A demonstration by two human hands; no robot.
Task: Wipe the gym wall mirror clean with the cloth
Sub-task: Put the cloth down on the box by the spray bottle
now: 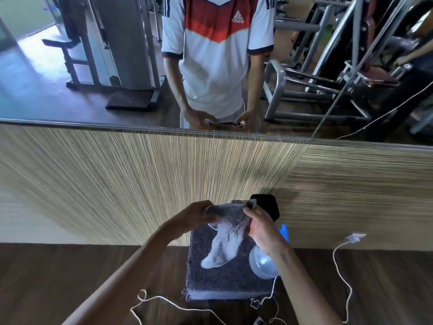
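Cloth (225, 277) held spread, wipe not yet begun. The left hand (196, 214) grips the cloth's top edge at its 11 o'clock corner, fingers curled over the fold. The right hand (262, 228) pinches the 1 o'clock corner between thumb and fingers. The cloth hangs at 6 o'clock in view, in front of the striped panel (140, 174), well below the mirror (70, 66) at 12 o'clock and apart from it. A clear bottle (262, 263) shows at the cloth's 4 o'clock, under the right wrist; whether that hand also carries it cannot be told. The cloth looks like terry pile, so probably soft, light and limp, with good grip and nothing to break. It would likely wipe best folded into a pad under a flat palm.
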